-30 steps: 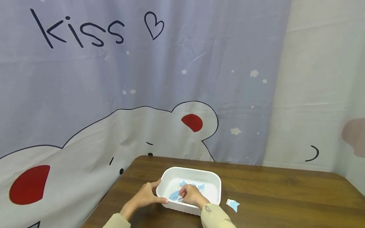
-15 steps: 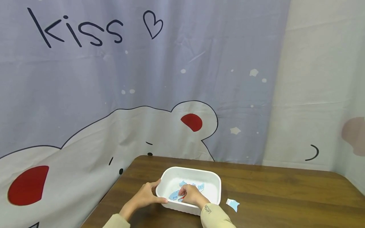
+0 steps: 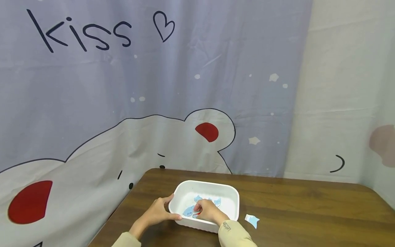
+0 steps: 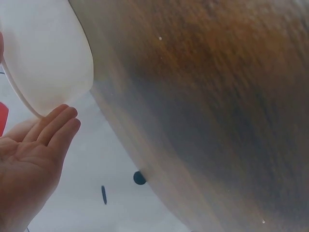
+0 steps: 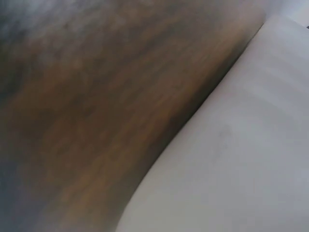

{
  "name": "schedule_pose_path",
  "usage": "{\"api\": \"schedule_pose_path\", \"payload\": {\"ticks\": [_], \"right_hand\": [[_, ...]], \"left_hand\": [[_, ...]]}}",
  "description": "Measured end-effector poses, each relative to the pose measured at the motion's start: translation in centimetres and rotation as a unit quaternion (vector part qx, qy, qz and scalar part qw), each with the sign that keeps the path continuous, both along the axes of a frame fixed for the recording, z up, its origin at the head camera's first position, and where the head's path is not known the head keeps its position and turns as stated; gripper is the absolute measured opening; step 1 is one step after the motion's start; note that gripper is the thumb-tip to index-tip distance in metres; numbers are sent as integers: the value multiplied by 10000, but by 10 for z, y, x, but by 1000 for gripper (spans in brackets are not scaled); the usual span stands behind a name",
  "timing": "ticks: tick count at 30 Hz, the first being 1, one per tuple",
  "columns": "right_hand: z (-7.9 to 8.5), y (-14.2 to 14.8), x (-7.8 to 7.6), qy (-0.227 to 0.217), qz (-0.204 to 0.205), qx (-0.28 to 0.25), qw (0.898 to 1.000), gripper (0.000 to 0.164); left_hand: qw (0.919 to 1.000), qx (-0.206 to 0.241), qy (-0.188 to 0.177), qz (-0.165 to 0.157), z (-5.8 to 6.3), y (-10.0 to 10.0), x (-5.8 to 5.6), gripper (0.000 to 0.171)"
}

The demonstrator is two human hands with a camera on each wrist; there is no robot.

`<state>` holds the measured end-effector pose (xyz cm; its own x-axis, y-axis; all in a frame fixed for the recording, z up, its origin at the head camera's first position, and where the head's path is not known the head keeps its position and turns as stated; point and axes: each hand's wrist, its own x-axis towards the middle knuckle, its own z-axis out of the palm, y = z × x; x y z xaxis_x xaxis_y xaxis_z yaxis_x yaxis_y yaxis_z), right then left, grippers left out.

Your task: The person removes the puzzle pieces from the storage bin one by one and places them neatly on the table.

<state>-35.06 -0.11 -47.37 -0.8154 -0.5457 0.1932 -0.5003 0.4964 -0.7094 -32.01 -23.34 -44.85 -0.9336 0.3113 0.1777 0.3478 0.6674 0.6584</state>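
A white plastic tub [image 3: 228, 195] stands on the wooden table. My left hand [image 3: 157, 211] rests against its left near corner, thumb along the front wall and fingers along the end wall. In the left wrist view, the straight fingers [image 4: 60, 125] touch the tub's outer wall [image 4: 53, 53]. My right hand [image 3: 208, 210] reaches over the front rim into the tub, its curled fingertips pinching a small flat light blue piece with red [image 3: 198, 213] on it, mostly hidden. Around it lie several light blue flat cut pieces, including a rounded one [image 3: 188, 211] and one farther right [image 3: 217, 202].
Another blue and white piece [image 3: 253, 220] lies on the table [image 3: 293, 206] to the right of the tub. A printed curtain [image 3: 247, 103] hangs behind and left of the table. The right wrist view shows only blurred wood [image 5: 111, 111] and a pale sleeve [image 5: 231, 154].
The head view has shifted slightly. Both hands, the tub and the pieces stay almost as they were.
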Motion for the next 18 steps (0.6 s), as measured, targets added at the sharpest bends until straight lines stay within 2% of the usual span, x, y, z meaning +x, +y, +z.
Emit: {"api": "schedule_pose_path", "payload": {"ticks": [18], "right_hand": [[4,3,1,-277,119,-268,9992,19]], "left_hand": [[10000,-82,55,-6,2,1,0,99]]}}
